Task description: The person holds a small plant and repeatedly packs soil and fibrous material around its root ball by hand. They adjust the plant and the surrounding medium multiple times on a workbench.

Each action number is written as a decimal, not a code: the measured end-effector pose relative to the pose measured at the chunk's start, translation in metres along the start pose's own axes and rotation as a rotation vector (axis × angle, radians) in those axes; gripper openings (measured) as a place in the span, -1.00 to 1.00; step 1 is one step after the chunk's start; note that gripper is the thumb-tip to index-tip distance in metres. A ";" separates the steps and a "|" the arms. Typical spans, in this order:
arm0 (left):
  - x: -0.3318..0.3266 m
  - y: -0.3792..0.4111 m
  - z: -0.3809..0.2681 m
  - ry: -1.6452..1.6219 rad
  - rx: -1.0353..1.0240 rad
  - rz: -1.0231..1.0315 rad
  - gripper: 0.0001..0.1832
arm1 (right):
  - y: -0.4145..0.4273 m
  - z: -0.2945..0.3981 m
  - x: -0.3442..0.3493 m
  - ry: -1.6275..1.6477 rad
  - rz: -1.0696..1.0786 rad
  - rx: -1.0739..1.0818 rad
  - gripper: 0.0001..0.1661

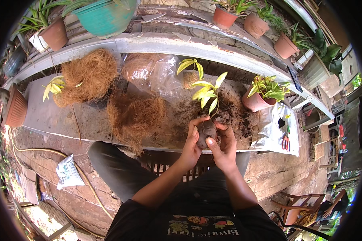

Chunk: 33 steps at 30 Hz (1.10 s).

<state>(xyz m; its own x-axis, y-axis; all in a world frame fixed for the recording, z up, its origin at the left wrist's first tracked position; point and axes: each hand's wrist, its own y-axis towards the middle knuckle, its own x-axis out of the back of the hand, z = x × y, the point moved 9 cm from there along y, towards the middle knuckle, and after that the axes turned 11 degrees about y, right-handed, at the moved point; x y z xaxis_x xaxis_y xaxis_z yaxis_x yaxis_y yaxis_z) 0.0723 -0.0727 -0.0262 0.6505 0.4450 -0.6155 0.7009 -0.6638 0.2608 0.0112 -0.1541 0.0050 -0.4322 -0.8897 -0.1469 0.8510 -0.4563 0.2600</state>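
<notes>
Both of my hands close around a dark, rounded soil ball (pixel 207 134) at the table's front edge. My left hand (pixel 193 141) presses its left side, while my right hand (pixel 224 144) holds the right side with the thumb across its front. From the top of the ball rises a seedling (pixel 208 94) with yellow-green leaves. Loose dark soil (pixel 233 116) lies just behind my right hand. Beyond the seedling stands a small plant in a fibre-wrapped ball (pixel 190 79). Loose brown coconut fibre (pixel 138 116) is heaped left of my hands.
A larger fibre heap (pixel 89 75) and a clear plastic bag of fibre (pixel 150 70) lie further left. On the right are a potted plant (pixel 258 98), a white plastic sack (pixel 273 132) and red-handled scissors (pixel 286 142). Potted plants line the back ledge. A hose (pixel 87 180) crosses the floor; a person (pixel 331 208) sits at lower right.
</notes>
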 end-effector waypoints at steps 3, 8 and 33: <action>-0.002 -0.001 -0.004 0.063 -0.012 -0.016 -0.38 | -0.001 -0.002 0.001 0.008 -0.044 0.007 -0.42; 0.001 -0.001 -0.008 0.160 -0.072 -0.026 -0.44 | 0.001 0.003 -0.001 -0.001 -0.034 -0.005 -0.41; -0.003 -0.002 -0.030 0.693 -0.268 -0.037 -0.31 | 0.006 0.012 0.011 -0.262 -0.127 -0.017 -0.52</action>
<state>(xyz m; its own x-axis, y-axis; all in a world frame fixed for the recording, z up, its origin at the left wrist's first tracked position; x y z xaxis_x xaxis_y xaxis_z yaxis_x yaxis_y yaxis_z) 0.0775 -0.0541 -0.0023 0.5981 0.8004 -0.0409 0.7159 -0.5106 0.4761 0.0077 -0.1669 0.0158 -0.5958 -0.7996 0.0754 0.7893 -0.5656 0.2389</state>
